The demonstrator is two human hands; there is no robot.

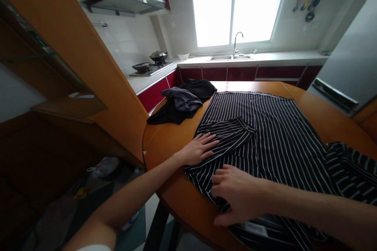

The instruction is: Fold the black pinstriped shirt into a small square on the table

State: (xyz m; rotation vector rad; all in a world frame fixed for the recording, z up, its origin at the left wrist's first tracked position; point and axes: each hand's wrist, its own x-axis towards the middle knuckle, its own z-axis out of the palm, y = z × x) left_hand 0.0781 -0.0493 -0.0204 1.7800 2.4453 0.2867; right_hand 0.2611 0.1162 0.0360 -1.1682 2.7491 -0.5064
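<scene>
A black shirt with thin white stripes lies spread flat on a round wooden table. One sleeve is folded across the shirt's left part. My left hand lies flat on the shirt's left edge by that sleeve, fingers stretched out. My right hand rests on the near edge of the shirt, fingers curled against the cloth and thumb tucked under the hem.
A heap of dark clothes lies at the table's far left. Behind the table runs a white counter with a sink and tap under a window and a stove with pans. An orange partition stands left.
</scene>
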